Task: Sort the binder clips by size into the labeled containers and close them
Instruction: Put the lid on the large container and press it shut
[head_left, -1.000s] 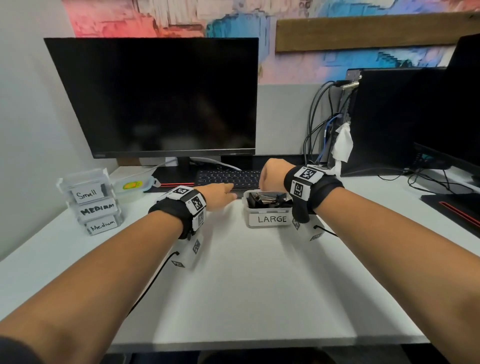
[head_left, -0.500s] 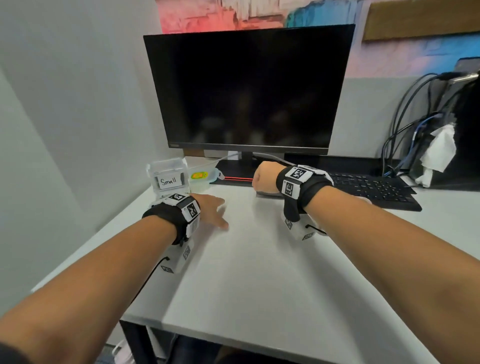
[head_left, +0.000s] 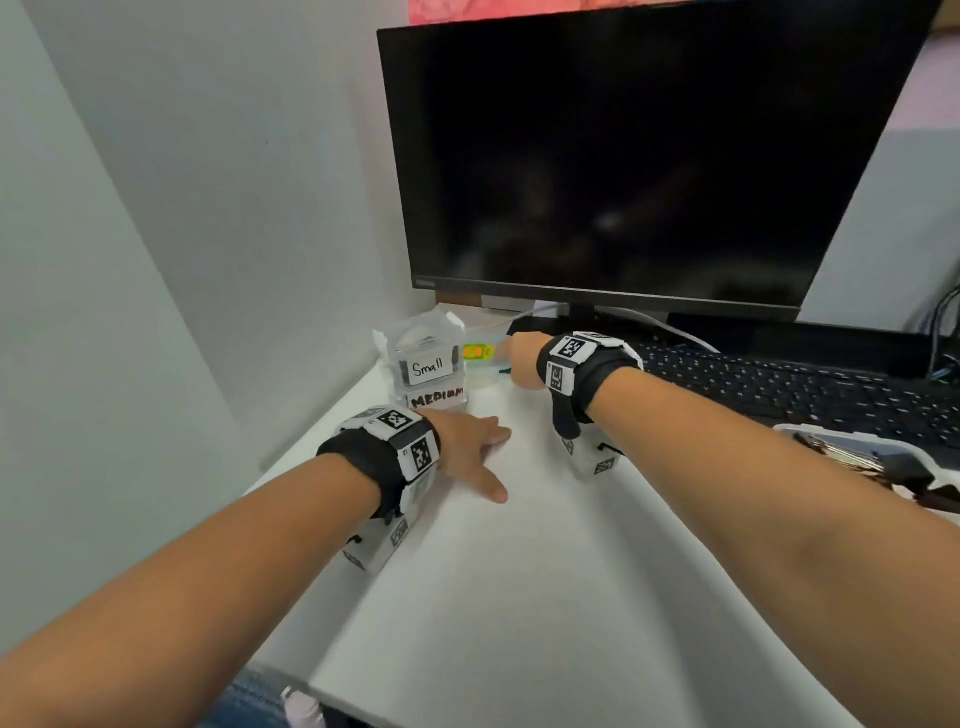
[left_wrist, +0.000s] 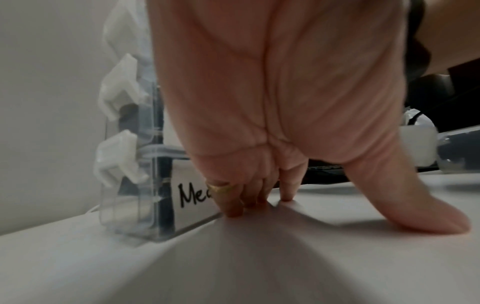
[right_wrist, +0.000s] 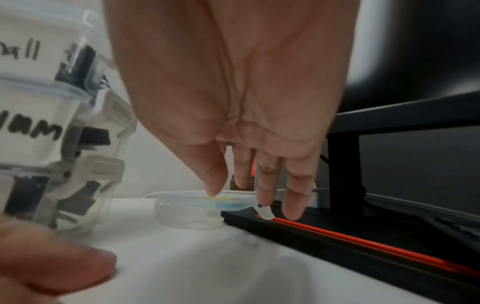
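A stack of clear latched containers stands at the desk's back left, "Small" (head_left: 427, 358) on top of "Medium" (head_left: 437, 399), with dark clips inside. A clear lid (head_left: 480, 358) with a yellow sticker lies just right of the stack. My right hand (head_left: 511, 358) reaches over that lid (right_wrist: 197, 207). In the right wrist view its fingers (right_wrist: 262, 185) are straight, a fingertip touches the lid's tab, and the thumb hovers over the rim. My left hand (head_left: 493, 462) rests flat on the desk in front of the stack (left_wrist: 145, 185). The open "Large" container (head_left: 857, 452) with clips sits at the right edge.
A black monitor (head_left: 649, 156) stands close behind the lid, and its base with a red stripe (right_wrist: 363, 242) touches the lid. The keyboard (head_left: 779, 384) lies right of my right hand. A grey wall (head_left: 156, 208) borders the desk on the left.
My right hand left the Large container and moved left to the lid beside the stack. My left hand slid left to the front of the stack. The head view turned left.
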